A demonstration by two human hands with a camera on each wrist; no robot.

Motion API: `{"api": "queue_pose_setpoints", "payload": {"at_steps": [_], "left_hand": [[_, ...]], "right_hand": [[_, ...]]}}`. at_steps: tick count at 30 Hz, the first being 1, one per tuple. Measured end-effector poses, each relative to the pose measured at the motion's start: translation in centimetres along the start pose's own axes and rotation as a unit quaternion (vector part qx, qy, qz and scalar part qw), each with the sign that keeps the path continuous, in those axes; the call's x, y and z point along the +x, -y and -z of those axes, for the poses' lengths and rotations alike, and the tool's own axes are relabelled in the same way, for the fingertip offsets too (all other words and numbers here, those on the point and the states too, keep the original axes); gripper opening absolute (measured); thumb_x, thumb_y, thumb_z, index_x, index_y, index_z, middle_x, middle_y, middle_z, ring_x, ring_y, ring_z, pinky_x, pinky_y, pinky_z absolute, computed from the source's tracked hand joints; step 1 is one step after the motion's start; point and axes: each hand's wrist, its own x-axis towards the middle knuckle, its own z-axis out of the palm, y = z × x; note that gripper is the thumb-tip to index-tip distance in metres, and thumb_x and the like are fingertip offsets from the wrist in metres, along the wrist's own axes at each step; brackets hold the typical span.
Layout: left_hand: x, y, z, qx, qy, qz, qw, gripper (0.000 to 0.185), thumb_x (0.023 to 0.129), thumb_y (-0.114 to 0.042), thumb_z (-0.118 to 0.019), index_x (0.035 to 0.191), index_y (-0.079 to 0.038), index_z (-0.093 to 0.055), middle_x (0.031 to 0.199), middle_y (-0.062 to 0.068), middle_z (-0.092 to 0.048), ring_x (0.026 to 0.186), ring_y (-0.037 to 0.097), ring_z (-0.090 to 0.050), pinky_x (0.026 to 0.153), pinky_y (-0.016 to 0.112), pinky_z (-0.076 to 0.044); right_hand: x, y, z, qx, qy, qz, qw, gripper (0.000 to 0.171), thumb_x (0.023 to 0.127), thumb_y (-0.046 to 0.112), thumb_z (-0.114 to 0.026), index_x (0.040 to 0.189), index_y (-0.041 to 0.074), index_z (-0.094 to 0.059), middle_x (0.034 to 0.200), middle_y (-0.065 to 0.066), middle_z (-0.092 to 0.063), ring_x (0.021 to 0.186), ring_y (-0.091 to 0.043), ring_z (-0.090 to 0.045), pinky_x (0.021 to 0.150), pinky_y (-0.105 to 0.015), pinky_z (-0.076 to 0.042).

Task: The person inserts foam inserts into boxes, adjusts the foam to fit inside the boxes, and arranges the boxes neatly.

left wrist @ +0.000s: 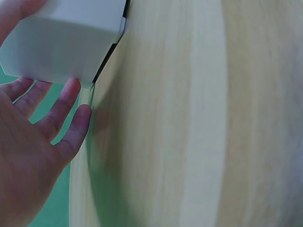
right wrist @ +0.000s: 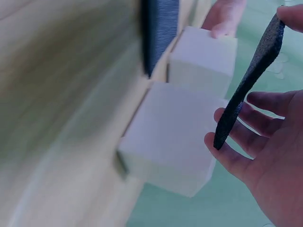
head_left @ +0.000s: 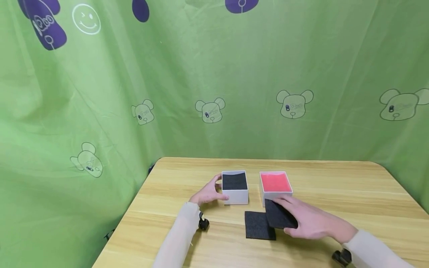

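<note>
Two small white boxes stand side by side on the table. My left hand (head_left: 208,192) is at the left white box (head_left: 236,197), thumb at its near front corner and fingers round the left side; in the left wrist view the fingertips (left wrist: 71,87) meet the box wall. Black felt (head_left: 234,181) shows inside that box, pink material (head_left: 276,182) inside the right white box (head_left: 278,194). My right hand (head_left: 310,219) pinches a thin black felt square (head_left: 279,216), tilted, in front of the right box. Another black felt square (head_left: 258,225) lies flat on the table, partly hidden by the held one.
The light wood table (head_left: 214,253) has rounded far corners. Behind it hangs a green curtain (head_left: 248,141) with bear prints. Black devices (head_left: 203,223) are strapped at both wrists.
</note>
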Motion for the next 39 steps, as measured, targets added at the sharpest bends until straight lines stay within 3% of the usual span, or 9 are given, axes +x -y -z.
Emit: {"api": "queue_pose_setpoints", "payload": {"at_steps": [7, 13, 17, 22, 31, 39], "left_hand": [[0.0, 0.0, 0.0, -0.010, 0.002, -0.008, 0.9999, 0.099, 0.072, 0.000, -0.078, 0.150, -0.012, -0.018, 0.146, 0.010, -0.033, 0.117, 0.028, -0.050, 0.088, 0.034, -0.049], [-0.1, -0.2, 0.0, -0.011, 0.000, -0.010, 0.9999, 0.098, 0.073, 0.000, -0.078, 0.150, -0.010, -0.018, 0.146, 0.011, -0.033, 0.117, 0.028, -0.050, 0.088, 0.034, -0.049], [-0.1, -0.2, 0.0, -0.010, -0.004, -0.004, 0.9999, 0.098, 0.073, 0.000, -0.078, 0.149, -0.009, -0.018, 0.146, 0.012, -0.033, 0.117, 0.027, -0.050, 0.089, 0.033, -0.048], [0.0, 0.0, -0.1, -0.014, -0.003, -0.001, 0.9999, 0.098, 0.073, 0.000, -0.078, 0.150, -0.009, -0.018, 0.144, 0.015, -0.036, 0.116, 0.027, -0.051, 0.089, 0.033, -0.049], [0.0, -0.1, -0.1, -0.006, -0.007, -0.004, 0.9999, 0.097, 0.072, -0.002, -0.078, 0.149, -0.011, -0.021, 0.145, 0.014, -0.035, 0.116, 0.026, -0.051, 0.089, 0.034, -0.048], [0.0, -0.1, -0.1, -0.010, -0.003, -0.006, 0.9999, 0.094, 0.074, -0.002, -0.077, 0.149, -0.011, -0.021, 0.145, 0.011, -0.034, 0.115, 0.025, -0.052, 0.089, 0.033, -0.048]], "right_hand": [[2.4, 1.3, 1.9, 0.020, -0.011, 0.007, 1.000, 0.081, 0.072, 0.033, -0.076, 0.140, 0.007, -0.041, 0.136, -0.005, -0.041, 0.108, -0.013, -0.047, 0.086, -0.039, -0.048], [4.7, 1.6, 2.7, 0.021, -0.026, 0.026, 0.999, 0.079, 0.074, 0.035, -0.074, 0.139, 0.004, -0.041, 0.138, -0.011, -0.040, 0.118, -0.021, -0.045, 0.092, -0.044, -0.045], [6.5, 1.4, 2.6, 0.015, -0.032, 0.037, 0.999, 0.077, 0.075, 0.036, -0.072, 0.137, 0.001, -0.043, 0.137, -0.015, -0.041, 0.124, -0.029, -0.043, 0.097, -0.047, -0.041], [8.8, 1.5, 2.5, 0.012, -0.020, 0.028, 0.999, 0.076, 0.076, 0.038, -0.070, 0.137, 0.001, -0.043, 0.134, -0.011, -0.044, 0.118, -0.024, -0.047, 0.095, -0.043, -0.043], [12.2, 1.3, 1.7, -0.002, 0.000, 0.019, 1.000, 0.079, 0.077, 0.041, -0.067, 0.139, -0.001, -0.041, 0.137, -0.017, -0.043, 0.123, -0.030, -0.044, 0.101, -0.044, -0.038], [14.5, 0.8, 0.6, -0.005, 0.008, 0.009, 1.000, 0.080, 0.076, 0.041, -0.069, 0.137, -0.003, -0.042, 0.135, -0.019, -0.044, 0.119, -0.031, -0.046, 0.098, -0.045, -0.040]]}}
